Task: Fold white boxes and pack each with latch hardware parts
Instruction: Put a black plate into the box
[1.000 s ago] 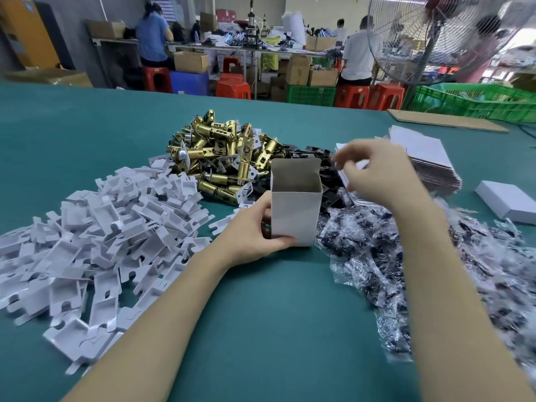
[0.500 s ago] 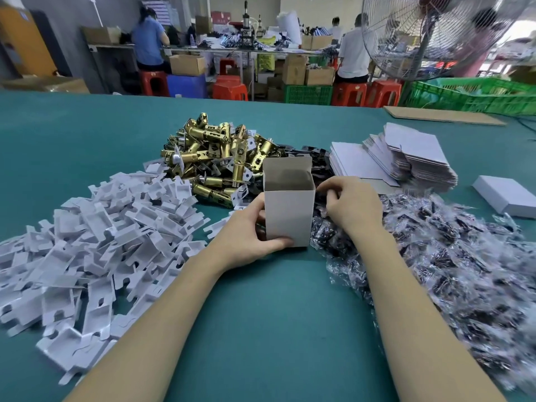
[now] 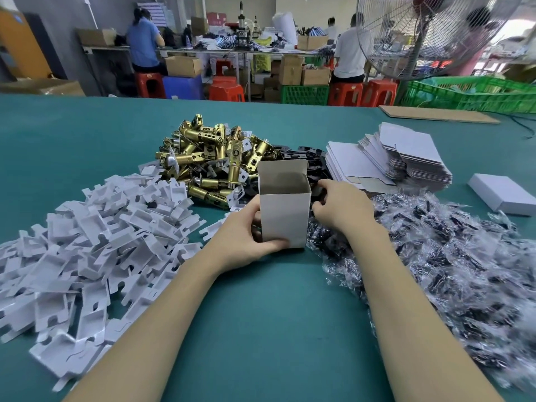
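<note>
Both forearms are bare up to the frame's lower edge, with no sleeve in view. The left hand (image 3: 240,236) and right hand (image 3: 342,207) are bare and ungloved, with short nails.

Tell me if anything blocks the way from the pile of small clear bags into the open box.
Nothing visible does. The upright white cardboard box stands open-topped, its flap raised at the far side, held by the left hand. The right hand reaches into the clear plastic bags of dark parts right beside it.
</note>
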{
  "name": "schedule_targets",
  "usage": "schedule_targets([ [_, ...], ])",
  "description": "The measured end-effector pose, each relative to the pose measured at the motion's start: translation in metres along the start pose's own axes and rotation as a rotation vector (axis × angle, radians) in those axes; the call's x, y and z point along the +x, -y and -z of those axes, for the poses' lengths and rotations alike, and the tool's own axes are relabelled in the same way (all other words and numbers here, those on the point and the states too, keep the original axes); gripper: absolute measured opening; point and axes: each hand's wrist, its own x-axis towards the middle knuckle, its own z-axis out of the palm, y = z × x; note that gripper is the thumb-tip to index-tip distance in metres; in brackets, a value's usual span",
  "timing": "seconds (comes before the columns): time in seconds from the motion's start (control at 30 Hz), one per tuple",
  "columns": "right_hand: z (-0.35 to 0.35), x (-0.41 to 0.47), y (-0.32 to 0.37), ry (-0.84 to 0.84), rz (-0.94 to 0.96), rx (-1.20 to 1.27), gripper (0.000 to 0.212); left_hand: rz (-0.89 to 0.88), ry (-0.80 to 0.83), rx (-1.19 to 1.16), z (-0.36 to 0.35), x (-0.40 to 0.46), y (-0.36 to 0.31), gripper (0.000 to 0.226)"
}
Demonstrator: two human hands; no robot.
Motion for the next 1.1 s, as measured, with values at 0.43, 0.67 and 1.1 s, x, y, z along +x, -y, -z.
schedule_targets([
  [0.43, -0.002, -0.001, 0.001, -0.043, 0.025, 0.096, 0.015, 0.009, -0.003, -0.005, 0.000, 0.000, -0.002, 0.074],
  [0.67, -0.008, -0.005, 0.003, -0.128, -0.014, 0.169, 0.029, 0.009, -0.002, -0.007, 0.001, -0.002, -0.005, 0.075],
  [1.1, 0.051, -0.007, -0.007, -0.029, -0.222, 1.467, 0.019, 0.033, 0.003, -0.053, 0.000, -0.002, -0.008, 0.069],
])
